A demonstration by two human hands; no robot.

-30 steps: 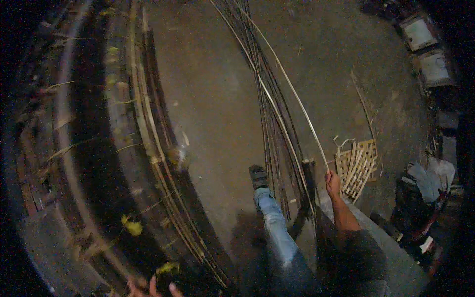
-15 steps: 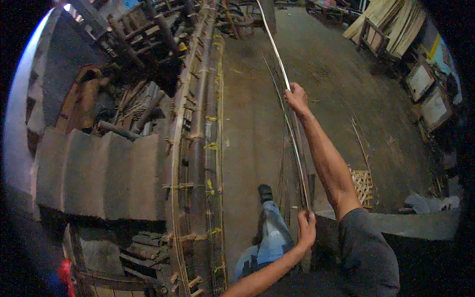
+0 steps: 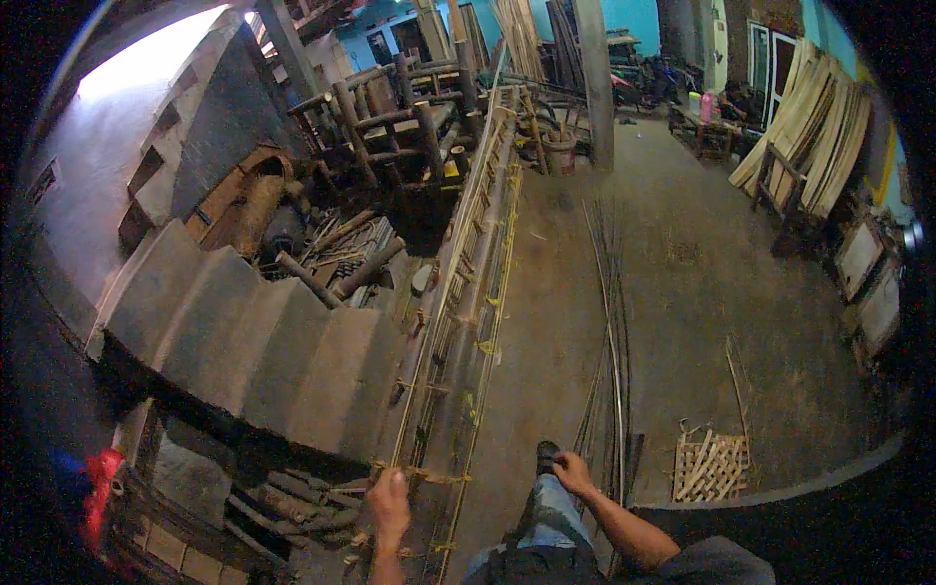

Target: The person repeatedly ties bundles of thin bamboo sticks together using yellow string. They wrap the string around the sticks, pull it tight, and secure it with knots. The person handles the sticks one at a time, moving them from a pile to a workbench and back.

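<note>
My left hand (image 3: 390, 502) is curled closed, with nothing seen in it, beside the long bamboo rack (image 3: 453, 366) with its poles, rungs and yellow ties. In front of my body, above my jeans and dark shoe (image 3: 547, 455), my right hand (image 3: 570, 473) has its fingers bent together; nothing shows in them. Just to its right, a bundle of long thin strips (image 3: 612, 341), one of them pale, runs lengthwise along the floor. Neither hand touches the strips.
Concrete steps (image 3: 263, 361) rise on the left, with stacked logs (image 3: 366, 263) behind. A woven lattice piece (image 3: 710, 468) lies on the floor at right. Further off stand a pillar (image 3: 593, 88), flat pale slats (image 3: 809, 132) and a low table (image 3: 704, 127).
The pale strip that both hands held has been let go and strips lie on the floor. My hands have lowered and parted, the left moving left. The view has tilted up.
</note>
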